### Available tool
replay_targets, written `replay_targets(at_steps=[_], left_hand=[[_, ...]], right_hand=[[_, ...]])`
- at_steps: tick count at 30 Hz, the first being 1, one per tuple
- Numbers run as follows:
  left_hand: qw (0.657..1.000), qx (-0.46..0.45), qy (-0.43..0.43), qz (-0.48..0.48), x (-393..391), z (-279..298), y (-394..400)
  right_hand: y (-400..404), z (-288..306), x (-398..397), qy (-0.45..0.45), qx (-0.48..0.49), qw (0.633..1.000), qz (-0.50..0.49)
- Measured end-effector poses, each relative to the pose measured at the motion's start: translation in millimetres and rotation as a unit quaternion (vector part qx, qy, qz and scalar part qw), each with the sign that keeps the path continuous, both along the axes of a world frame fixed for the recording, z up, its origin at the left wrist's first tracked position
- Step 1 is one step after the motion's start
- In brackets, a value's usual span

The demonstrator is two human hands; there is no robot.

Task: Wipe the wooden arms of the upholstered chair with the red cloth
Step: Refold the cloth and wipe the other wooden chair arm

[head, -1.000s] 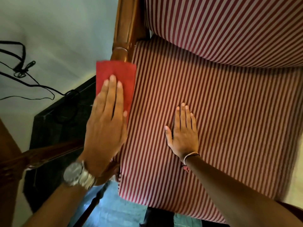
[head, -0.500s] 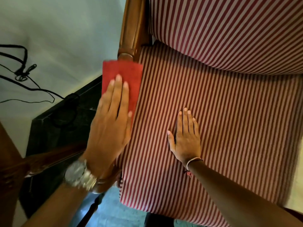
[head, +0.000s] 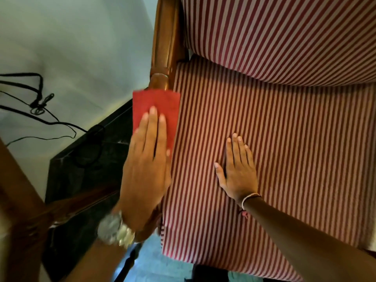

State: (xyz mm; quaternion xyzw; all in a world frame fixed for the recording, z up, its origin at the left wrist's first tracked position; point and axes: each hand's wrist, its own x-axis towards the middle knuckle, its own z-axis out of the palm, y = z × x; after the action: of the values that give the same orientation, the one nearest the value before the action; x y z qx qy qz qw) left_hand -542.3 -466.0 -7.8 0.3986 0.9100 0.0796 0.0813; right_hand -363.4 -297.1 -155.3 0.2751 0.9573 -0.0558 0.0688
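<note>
The red cloth lies flat over the chair's left wooden arm, just below its carved knob. My left hand, with a watch on the wrist, presses down on the cloth with fingers straight and together. Most of the arm under the hand and cloth is hidden. My right hand rests flat on the red-and-white striped seat cushion, fingers together, holding nothing. The striped backrest fills the top right.
A white wall with black cables lies left of the chair. A dark slab sits beside the arm. Another piece of wooden furniture occupies the lower left. Tiled floor shows below the seat.
My left hand and the red cloth have slid a little further along the wooden arm toward the backrest. The right hand stays flat on the seat.
</note>
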Motion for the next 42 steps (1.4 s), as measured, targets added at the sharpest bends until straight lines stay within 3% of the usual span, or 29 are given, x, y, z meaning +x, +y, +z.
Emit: replay_targets(at_steps=[5, 10, 13, 16, 19, 21, 23, 25, 26, 27, 30, 35, 39, 42], left_hand=[[0.999, -0.036, -0.003, -0.017, 7, 4, -11], [1.000, -0.007, -0.002, -0.016, -52, 6, 56], [1.000, 0.011, 0.006, -0.017, -36, 4, 35], [0.999, -0.004, -0.001, -0.039, -7, 4, -1], [0.999, -0.008, -0.021, -0.047, -5, 4, -9], [0.995, 0.036, -0.087, -0.039, -7, 9, -10], [0.979, 0.104, -0.174, 0.030, -8, 16, -18], [0.961, 0.135, -0.219, 0.100, -11, 22, -36], [0.953, 0.136, -0.242, 0.125, -10, 25, -46], [0.946, 0.130, -0.263, 0.141, -10, 27, -54], [0.938, 0.107, -0.277, 0.176, -7, 31, -62], [0.931, 0.138, -0.248, 0.229, -9, 32, -50], [0.939, 0.151, -0.195, 0.240, 7, 35, -30], [0.931, 0.187, -0.200, 0.241, 24, 39, -12]], right_hand=[[0, 1, 0, -0.003, -0.005, 1.000, -0.005], [0, 1, 2, 0.020, -0.008, 1.000, -0.010], [1, 3, 1, 0.028, -0.027, 0.999, -0.006], [3, 11, 1, 0.038, -0.060, 0.997, -0.012], [-7, 30, -12, 0.119, -0.156, 0.976, -0.089], [-16, 54, -32, 0.221, -0.297, 0.911, -0.181], [-24, 89, -63, 0.303, -0.478, 0.786, -0.248], [-26, 119, -95, 0.297, -0.636, 0.658, -0.274], [-26, 129, -109, 0.279, -0.682, 0.622, -0.266], [-25, 137, -122, 0.263, -0.701, 0.614, -0.250], [-26, 149, -152, 0.259, -0.679, 0.639, -0.251], [-22, 147, -163, 0.241, -0.719, 0.586, -0.287], [-23, 149, -157, 0.316, -0.644, 0.638, -0.282], [-13, 149, -145, 0.353, -0.620, 0.632, -0.303]])
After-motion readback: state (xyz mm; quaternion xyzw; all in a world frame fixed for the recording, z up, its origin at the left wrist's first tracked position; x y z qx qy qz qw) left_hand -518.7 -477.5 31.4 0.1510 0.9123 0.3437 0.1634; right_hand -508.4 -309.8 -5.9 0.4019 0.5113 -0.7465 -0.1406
